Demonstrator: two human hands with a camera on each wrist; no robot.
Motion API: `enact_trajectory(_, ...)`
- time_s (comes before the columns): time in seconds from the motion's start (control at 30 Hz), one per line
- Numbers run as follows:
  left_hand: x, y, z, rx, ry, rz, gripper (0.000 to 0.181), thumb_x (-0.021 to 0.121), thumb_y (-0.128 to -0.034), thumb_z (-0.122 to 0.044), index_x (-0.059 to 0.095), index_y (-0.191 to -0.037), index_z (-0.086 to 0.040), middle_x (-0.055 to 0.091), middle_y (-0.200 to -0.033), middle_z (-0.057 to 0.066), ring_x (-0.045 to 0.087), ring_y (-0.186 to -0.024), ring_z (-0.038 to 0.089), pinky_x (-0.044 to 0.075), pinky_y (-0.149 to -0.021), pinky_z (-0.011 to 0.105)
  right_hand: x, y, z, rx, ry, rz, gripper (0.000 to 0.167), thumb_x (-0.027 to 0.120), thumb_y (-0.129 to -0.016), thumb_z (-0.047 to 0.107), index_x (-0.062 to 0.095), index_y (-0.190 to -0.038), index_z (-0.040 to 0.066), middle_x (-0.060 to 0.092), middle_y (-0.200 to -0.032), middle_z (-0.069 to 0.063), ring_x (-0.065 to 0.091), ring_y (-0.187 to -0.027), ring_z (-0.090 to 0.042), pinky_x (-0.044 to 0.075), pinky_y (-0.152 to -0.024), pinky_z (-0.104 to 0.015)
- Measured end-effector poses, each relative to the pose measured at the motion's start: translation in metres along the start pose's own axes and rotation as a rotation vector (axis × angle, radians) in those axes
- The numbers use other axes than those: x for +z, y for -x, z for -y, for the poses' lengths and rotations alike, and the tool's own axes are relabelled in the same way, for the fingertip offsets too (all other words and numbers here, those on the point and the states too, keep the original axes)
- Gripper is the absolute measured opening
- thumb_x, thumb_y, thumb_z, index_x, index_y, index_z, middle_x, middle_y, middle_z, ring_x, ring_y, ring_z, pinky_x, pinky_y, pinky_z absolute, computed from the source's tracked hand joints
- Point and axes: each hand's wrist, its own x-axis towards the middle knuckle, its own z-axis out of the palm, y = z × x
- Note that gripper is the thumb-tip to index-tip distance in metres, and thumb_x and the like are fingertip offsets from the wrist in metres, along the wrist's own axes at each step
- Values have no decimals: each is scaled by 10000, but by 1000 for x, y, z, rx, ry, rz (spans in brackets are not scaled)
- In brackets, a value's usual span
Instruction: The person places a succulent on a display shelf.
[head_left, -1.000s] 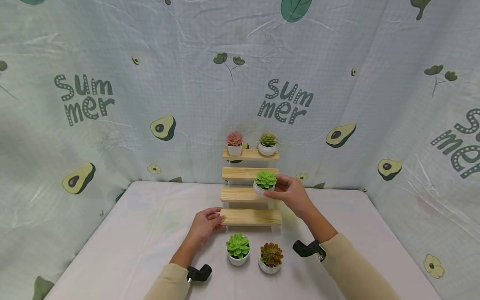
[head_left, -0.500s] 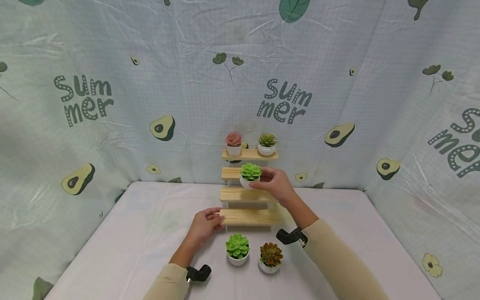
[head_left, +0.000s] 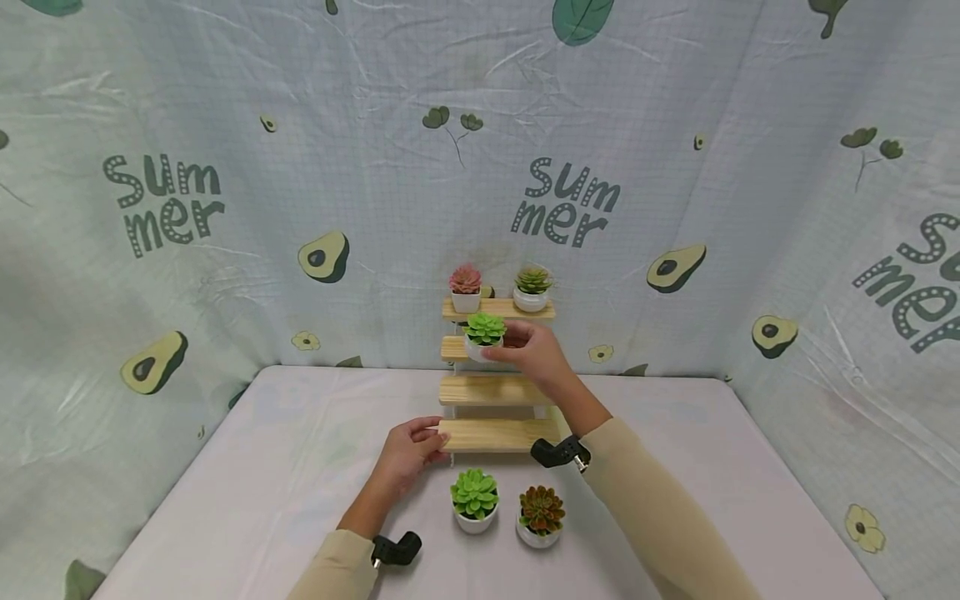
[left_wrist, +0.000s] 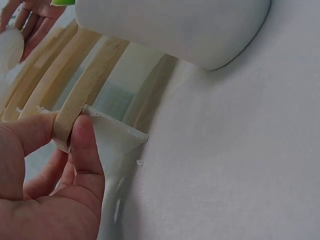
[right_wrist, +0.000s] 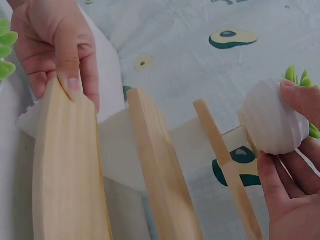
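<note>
A four-tier wooden stand (head_left: 498, 435) stands at the table's back. My left hand (head_left: 408, 454) pinches the left end of its lowest board; the left wrist view shows thumb and fingers around the board's end (left_wrist: 75, 112). My right hand (head_left: 536, 354) grips a white pot (right_wrist: 275, 117) with a bright green succulent (head_left: 485, 328), held upright at the left part of the second board from the top. Whether the pot touches that board cannot be told. A pink succulent (head_left: 466, 281) and a darker green one (head_left: 532, 282) stand on the top board.
In front of the stand, a potted green succulent (head_left: 474, 493) and a potted reddish-brown one (head_left: 541, 511) stand on the white table (head_left: 300, 467). A printed cloth (head_left: 390, 208) hangs behind and at both sides.
My right hand has carried the green succulent leftward and up, from the right part of the stand to its left part. My left hand keeps its hold on the lowest board.
</note>
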Motion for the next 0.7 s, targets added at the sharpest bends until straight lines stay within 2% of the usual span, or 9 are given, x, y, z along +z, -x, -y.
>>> enact_trajectory(0.1,-1,-1,0,0,6,-1,384,675,-963,2,595,-1335,59,693,-1013,126,685,-817,149,644,-748,308,2,-5,-1,8,0,-4,532,866,-829,163,684,-1324,95,720,-1255,-122,690,-1067,-170,597,-887,-273)
enact_trajectory(0.33,-3,-1,1,9,17,11,392,669,-966,7,578,-1340,82,696,-992,115,683,-805,141,639,-730,286,8,-17,-4,13,72,-16,540,877,-825,232,691,-1322,131,732,-1237,-95,698,-1112,-220,601,-938,-365)
enact_trajectory(0.7,-2,-3,3,-4,15,3,376,675,-959,14,598,-1324,62,701,-980,106,684,-794,139,638,-730,291,15,-30,-9,24,174,-74,475,883,-820,257,731,-1247,113,746,-1178,-84,691,-1059,-200,588,-929,-349)
